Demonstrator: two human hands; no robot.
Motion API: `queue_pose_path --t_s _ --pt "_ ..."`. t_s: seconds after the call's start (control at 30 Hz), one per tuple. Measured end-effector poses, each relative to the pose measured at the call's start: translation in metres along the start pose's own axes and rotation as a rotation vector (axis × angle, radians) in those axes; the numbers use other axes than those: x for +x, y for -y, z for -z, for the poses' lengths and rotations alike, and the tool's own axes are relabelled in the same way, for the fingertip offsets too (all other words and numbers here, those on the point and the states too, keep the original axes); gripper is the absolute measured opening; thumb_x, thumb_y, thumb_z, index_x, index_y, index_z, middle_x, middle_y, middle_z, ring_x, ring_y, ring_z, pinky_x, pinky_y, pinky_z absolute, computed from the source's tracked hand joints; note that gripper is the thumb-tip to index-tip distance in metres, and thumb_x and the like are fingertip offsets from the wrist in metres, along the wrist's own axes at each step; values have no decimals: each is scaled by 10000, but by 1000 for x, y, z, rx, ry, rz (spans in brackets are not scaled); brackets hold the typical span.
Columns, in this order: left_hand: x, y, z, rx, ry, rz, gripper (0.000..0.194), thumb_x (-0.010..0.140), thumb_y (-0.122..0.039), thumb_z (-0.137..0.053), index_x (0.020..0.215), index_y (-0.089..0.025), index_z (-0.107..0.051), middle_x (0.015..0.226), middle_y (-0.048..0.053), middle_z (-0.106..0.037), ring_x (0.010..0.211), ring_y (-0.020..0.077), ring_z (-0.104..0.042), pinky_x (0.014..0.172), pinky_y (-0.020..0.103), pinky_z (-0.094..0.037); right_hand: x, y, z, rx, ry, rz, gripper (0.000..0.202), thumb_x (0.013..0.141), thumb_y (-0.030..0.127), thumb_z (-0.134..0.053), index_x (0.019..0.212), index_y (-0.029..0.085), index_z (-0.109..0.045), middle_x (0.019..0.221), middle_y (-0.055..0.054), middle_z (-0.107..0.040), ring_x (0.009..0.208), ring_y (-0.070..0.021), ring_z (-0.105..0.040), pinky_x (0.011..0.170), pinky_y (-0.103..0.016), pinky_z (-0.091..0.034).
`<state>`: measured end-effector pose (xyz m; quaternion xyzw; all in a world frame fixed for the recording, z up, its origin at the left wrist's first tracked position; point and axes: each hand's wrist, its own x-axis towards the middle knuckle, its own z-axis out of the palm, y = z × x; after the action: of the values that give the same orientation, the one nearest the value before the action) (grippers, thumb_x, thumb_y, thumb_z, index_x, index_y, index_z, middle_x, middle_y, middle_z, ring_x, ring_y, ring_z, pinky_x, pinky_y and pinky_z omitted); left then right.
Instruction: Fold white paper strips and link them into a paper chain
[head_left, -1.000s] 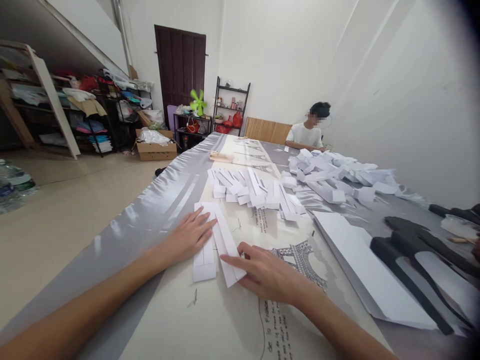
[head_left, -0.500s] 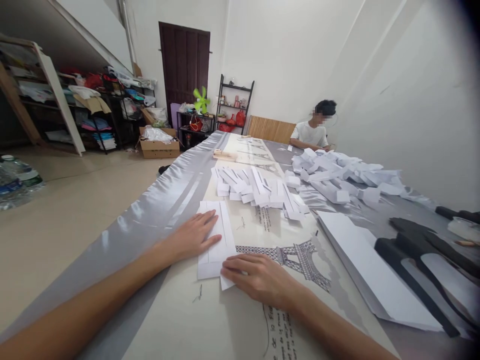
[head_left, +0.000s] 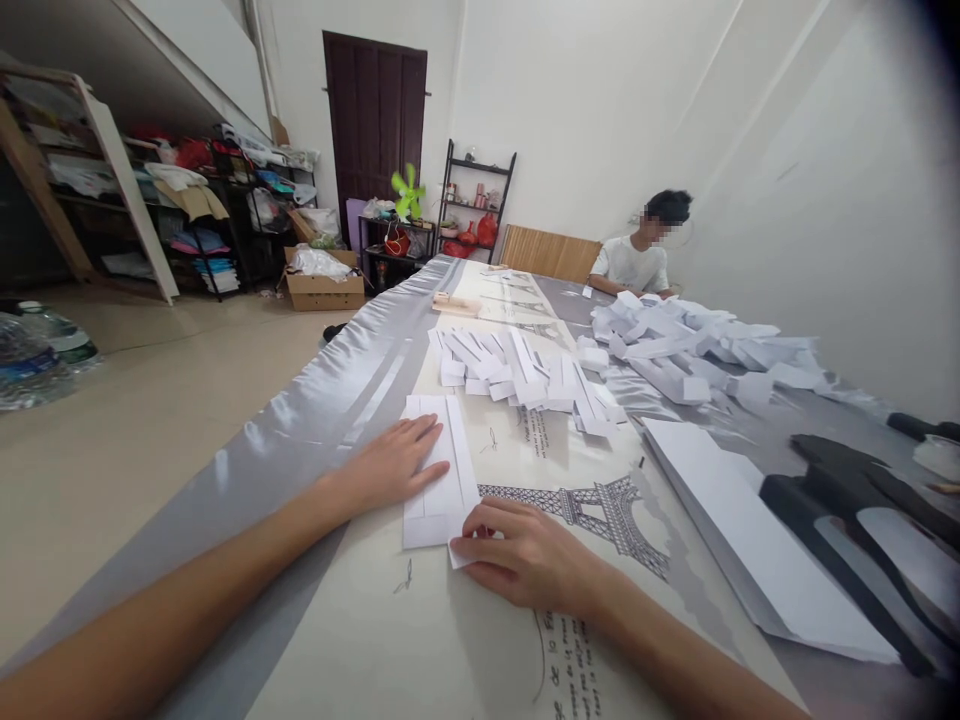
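White folded paper is lying near the table's left edge. The left hand is pressing it flat with fingers spread; the right hand is pinching its near corner. It is probably light, thin and easily creased, so best gripped by the edges. Folded strips are lying farther off.

Sheet: I see the folded sheet on the table, right before me.
Hands: my left hand lies on its left half; my right hand is at its near right corner.
Strips: a row lies behind the sheet; a pile right of that.
Stack: a paper stack lies right of my hands.
Person: a person sits at the far end.
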<state>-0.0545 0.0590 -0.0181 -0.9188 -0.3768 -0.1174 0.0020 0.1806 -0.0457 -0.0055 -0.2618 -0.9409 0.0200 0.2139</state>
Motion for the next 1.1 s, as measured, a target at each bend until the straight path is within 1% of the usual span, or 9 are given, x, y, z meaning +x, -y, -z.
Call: queue_pose_path --t_s 0.13,0.23,0.3,0.43,0.6,0.7,0.8,1.0,1.1 --pt "0 2 -3 -3 -18 -3 609 1036 -539 -337 1464 -118 -442 1559 170 -408 1417 319 -413 1165 443 -316 0 0 -3 119 -17 -38 253 1022 238 -488 991 203 -736 937 -66 -683 804 -166 -599 664 -297 -521" --pt "0 3 -5 -3 -37 -18 608 1035 -545 -336 1465 -129 -440 1555 166 -415 1406 318 -426 1161 442 -319 1 1 -3 235 -40 -112 219 998 208 -520 1004 188 -737 954 -72 -669 843 -166 -610 717 -294 -530" --pt "0 4 -6 3 -41 -26 609 1036 -544 -329 1468 -127 -433 1555 166 -414 1403 317 -427 1156 440 -322 2 3 -2 286 -30 -164 198 975 183 -539 1016 173 -733 974 -76 -655 853 -164 -609 739 -289 -527" --pt "-1 3 -4 6 -44 -28 602 1039 -541 -324 1463 -128 -437 1551 161 -421 1395 310 -433 1154 432 -319 3 6 0 323 -2 -220 196 961 158 -537 1008 172 -727 978 -74 -637 859 -165 -597 752 -284 -508" --pt "-1 3 -2 -5 -42 -32 599 1035 -539 -337 1455 -126 -449 1540 169 -435 1394 311 -436 1155 429 -313 4 4 0 381 18 -268 188 975 156 -518 1001 175 -703 997 -68 -628 898 -173 -583 801 -297 -489" --pt "-1 3 -2 -13 -50 -33 599 1034 -549 -328 1454 -140 -448 1544 167 -429 1396 315 -434 1151 444 -315 6 2 1 433 51 -349 182 988 186 -517 910 183 -682 942 -47 -612 814 -156 -561 742 -284 -472" --pt "-1 3 -2 -19 -53 -33 593 1031 -554 -328 1446 -152 -457 1536 161 -441 1390 312 -439 1142 440 -324 10 0 2 470 74 -435 184 977 218 -555 839 196 -676 869 -16 -600 713 -132 -523 668 -266 -436" --pt "0 5 -6 -22 -76 -56 579 1029 -549 -334 1432 -154 -463 1532 173 -437 1398 316 -421 1143 450 -316 16 -6 4 585 101 -566 89 924 264 -626 936 233 -709 870 5 -680 706 -132 -533 657 -263 -424" --pt "2 4 -4 -16 -130 -83 478 1014 -503 -410 1329 -167 -540 1522 172 -441 1422 335 -372 1152 492 -294 19 -10 5 671 116 -624 83 895 285 -660 908 228 -718 831 11 -682 695 -129 -535 645 -256 -428"
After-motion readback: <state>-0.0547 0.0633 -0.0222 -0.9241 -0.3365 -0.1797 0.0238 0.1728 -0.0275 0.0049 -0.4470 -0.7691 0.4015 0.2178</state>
